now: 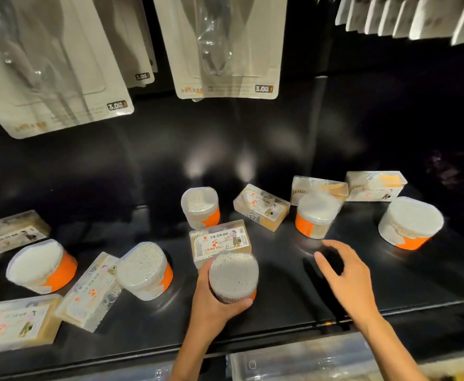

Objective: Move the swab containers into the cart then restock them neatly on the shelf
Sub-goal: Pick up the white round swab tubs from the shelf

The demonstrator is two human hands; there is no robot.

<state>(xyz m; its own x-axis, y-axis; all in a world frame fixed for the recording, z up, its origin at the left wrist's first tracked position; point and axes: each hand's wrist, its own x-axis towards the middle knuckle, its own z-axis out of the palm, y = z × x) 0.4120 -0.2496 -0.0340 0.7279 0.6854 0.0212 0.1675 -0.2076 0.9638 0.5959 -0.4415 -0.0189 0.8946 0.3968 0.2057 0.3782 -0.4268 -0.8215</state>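
Note:
My left hand (214, 303) grips a round swab container (233, 276) with an orange label, just above the black shelf (280, 270) near its front. My right hand (340, 273) hovers open over the shelf, fingers spread, below another round swab container (317, 214). More round containers stand at the far right (411, 221), centre back (200, 206), centre left (144, 270) and left (41, 265). Clear rectangular boxes lie scattered: one behind my left hand (219, 240), one tilted (261, 206), others at the back right (375, 185) and left (87, 290).
White carded packs (225, 45) hang above the shelf's back, more at the top left (49, 64) and top right (412, 15). A lower shelf with clear boxes (302, 361) shows under the front edge. Bare black shelf surface lies right of my right hand.

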